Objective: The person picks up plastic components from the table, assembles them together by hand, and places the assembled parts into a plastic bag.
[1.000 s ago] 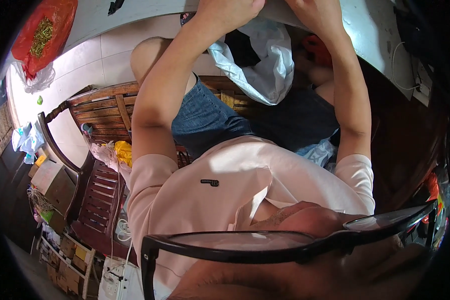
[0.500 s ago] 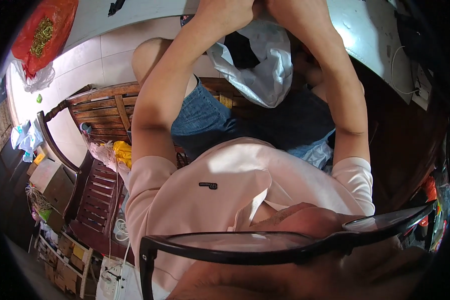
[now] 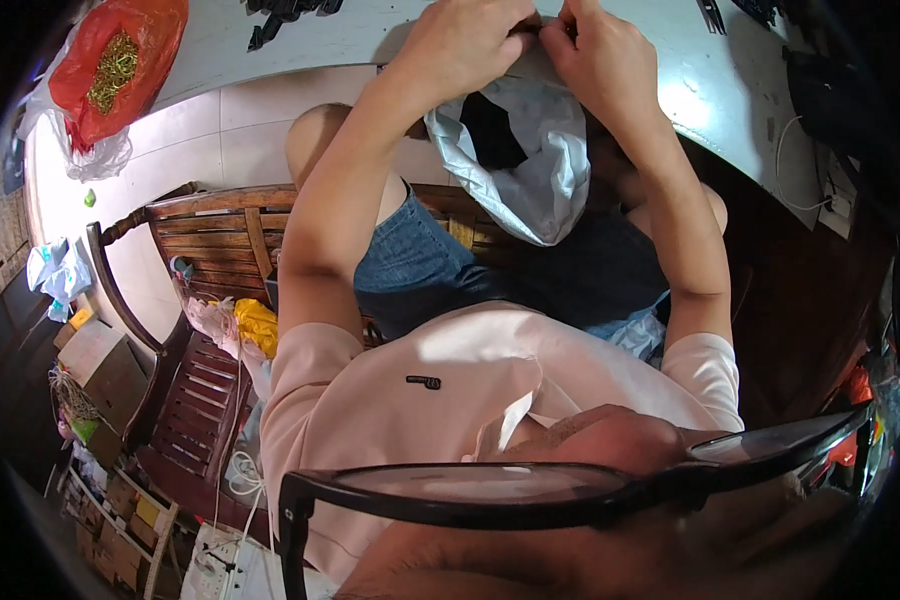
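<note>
At the near edge of the pale table (image 3: 365, 92), my left hand (image 3: 470, 45) and my right hand (image 3: 607, 60) meet with their fingertips close together. The fingers of both are bent and closed in a pinch. A small dark thing seems to be between them, too small and hidden to name. Just below, over my lap, hangs an open white plastic bag (image 3: 560, 190) with black contents (image 3: 492, 130). Beyond my left hand lies a cluster of black parts (image 3: 295, 15). A slim black piece (image 3: 711, 16) rests on the table beyond my right hand.
A red plastic bag (image 3: 160, 70) with gold-coloured small metal pieces (image 3: 114, 72) sits at the table's left end. A wooden bench (image 3: 210, 235) is under me. Cardboard boxes (image 3: 105, 360) stand at left. A white cable (image 3: 785, 165) hangs at the right edge.
My view has shifted, so the table and both hands sit lower in the picture. More fingers and black parts now show. Both hands stay close together.
</note>
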`<state>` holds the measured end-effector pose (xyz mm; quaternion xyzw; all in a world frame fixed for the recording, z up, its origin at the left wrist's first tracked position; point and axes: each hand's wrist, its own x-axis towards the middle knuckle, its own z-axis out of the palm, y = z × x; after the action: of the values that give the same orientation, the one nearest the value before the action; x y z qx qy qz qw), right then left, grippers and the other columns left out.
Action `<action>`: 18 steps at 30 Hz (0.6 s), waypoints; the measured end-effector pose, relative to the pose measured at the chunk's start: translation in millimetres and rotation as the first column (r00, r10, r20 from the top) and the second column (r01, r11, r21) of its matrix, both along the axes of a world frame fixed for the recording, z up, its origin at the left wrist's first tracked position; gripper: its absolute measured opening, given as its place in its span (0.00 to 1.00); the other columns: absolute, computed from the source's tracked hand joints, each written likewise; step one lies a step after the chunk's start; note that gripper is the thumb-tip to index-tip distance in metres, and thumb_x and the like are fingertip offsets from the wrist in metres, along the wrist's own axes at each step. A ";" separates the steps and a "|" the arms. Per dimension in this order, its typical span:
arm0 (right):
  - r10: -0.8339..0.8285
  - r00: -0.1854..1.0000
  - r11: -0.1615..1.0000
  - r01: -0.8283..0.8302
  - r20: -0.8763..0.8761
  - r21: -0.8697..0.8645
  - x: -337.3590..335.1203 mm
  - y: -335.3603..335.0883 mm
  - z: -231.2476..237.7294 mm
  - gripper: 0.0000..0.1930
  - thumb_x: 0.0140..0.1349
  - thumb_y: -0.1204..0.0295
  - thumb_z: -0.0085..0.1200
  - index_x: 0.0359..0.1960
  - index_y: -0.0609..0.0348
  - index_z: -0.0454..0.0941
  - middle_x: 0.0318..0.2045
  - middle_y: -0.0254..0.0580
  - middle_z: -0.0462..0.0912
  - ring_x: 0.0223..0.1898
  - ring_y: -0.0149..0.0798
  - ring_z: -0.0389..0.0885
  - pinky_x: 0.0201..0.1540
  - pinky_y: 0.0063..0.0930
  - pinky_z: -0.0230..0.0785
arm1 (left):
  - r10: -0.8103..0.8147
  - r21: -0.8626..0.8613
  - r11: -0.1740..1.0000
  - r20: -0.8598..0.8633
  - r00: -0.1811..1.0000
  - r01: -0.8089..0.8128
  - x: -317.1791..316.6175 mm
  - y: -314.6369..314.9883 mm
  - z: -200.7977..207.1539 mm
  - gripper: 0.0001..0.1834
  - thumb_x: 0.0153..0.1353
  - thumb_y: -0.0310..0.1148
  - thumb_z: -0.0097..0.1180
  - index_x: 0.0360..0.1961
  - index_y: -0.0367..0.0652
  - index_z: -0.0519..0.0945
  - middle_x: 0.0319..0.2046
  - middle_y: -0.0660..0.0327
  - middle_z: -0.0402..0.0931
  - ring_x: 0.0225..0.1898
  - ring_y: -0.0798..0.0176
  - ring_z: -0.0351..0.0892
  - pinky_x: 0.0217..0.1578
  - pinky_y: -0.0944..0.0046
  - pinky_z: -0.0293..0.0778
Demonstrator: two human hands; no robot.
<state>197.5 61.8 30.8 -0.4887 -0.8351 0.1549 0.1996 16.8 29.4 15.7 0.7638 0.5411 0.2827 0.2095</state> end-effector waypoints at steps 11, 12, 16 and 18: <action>-0.096 0.921 0.848 -0.122 -0.377 -0.515 10.2 1.2 -16.8 0.11 0.70 0.71 0.47 0.28 0.62 0.74 0.22 0.29 0.72 0.25 0.23 0.67 0.27 0.21 0.61 | -0.046 -0.316 0.927 0.441 0.896 0.203 -10.9 12.2 -41.9 0.11 0.63 0.36 0.65 0.39 0.39 0.84 0.28 0.54 0.82 0.29 0.58 0.81 0.33 0.61 0.77; -0.088 0.819 0.832 -0.252 -0.567 -0.494 13.2 0.3 -20.3 0.11 0.70 0.71 0.48 0.28 0.62 0.74 0.22 0.30 0.72 0.26 0.23 0.67 0.27 0.22 0.62 | -0.029 -0.317 0.934 0.398 0.917 0.167 -9.3 9.8 -34.9 0.09 0.64 0.35 0.66 0.39 0.41 0.85 0.29 0.61 0.81 0.30 0.66 0.79 0.33 0.65 0.76; 0.102 0.768 0.860 -0.387 -0.632 -0.332 24.3 6.2 -18.9 0.10 0.68 0.69 0.50 0.31 0.62 0.76 0.22 0.38 0.77 0.25 0.35 0.76 0.30 0.33 0.69 | -0.097 -0.343 0.906 0.401 0.911 0.248 -5.8 10.2 -13.7 0.07 0.65 0.31 0.68 0.35 0.40 0.83 0.30 0.70 0.78 0.33 0.78 0.74 0.33 0.73 0.73; 0.186 0.831 0.881 -0.378 -0.525 -0.285 26.9 7.0 -17.2 0.12 0.67 0.63 0.53 0.35 0.59 0.80 0.24 0.43 0.81 0.27 0.45 0.81 0.33 0.41 0.73 | -0.081 -0.346 0.894 0.500 0.862 0.286 -11.6 12.8 -15.9 0.09 0.65 0.33 0.68 0.35 0.39 0.82 0.30 0.70 0.79 0.33 0.78 0.75 0.33 0.73 0.73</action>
<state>224.4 68.7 13.6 -0.3322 -0.7767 0.4573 0.2778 5.2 42.2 -0.2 0.6594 0.4432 0.3192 0.5166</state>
